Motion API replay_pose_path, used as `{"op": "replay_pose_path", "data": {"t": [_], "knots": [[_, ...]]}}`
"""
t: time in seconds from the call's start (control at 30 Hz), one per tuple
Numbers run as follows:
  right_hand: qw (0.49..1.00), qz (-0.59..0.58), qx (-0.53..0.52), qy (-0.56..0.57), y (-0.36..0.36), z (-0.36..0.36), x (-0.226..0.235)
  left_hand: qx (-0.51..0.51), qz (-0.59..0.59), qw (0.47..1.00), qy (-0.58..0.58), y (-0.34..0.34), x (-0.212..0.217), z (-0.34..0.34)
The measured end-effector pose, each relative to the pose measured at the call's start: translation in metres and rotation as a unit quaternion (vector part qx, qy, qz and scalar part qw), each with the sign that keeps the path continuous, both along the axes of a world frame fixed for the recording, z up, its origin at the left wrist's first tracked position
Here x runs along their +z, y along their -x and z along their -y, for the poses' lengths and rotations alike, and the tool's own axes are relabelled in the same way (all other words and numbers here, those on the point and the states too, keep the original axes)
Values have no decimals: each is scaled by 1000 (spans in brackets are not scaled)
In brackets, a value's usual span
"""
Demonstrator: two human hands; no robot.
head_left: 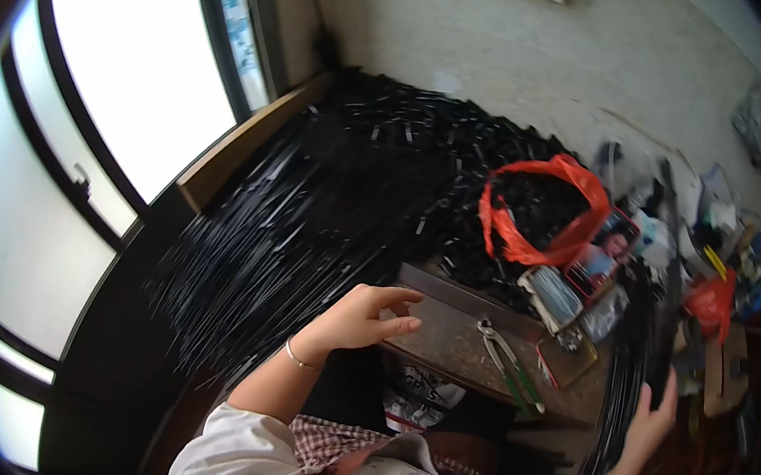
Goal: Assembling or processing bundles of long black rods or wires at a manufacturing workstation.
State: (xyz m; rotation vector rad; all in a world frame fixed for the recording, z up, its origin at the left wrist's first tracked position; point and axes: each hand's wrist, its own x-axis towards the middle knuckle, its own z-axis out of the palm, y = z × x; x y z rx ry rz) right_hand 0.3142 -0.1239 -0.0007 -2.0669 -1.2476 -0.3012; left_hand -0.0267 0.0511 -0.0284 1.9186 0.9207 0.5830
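My left hand is over the near edge of the small work board; thumb and forefinger are apart, with nothing visible between them. A bracelet circles that wrist. Off to the right, my right hand is beside a hanging bundle of thin black strips, fingers extended upward and thumb apart. Whether it touches the strips is hard to tell. Pincers with green handles lie on the board, right of my left hand. A dark metal angle strip runs along the board's far side.
A large heap of long black strips spreads across the left and back. On the heap sits an open red plastic bag holding small black pieces. A phone and a clear-lidded box lie beside it. Windows stand left.
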Motion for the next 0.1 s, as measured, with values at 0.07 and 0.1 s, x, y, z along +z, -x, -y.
{"op": "replay_pose_path", "data": {"t": [0.07,0.1], "knots": [[995,39,-77,44,-55,38,-34,69,-14,997,15,39,-11,-5],[996,45,-60,42,-57,28,-35,116,-44,992,3,48,-18,-13]]}}
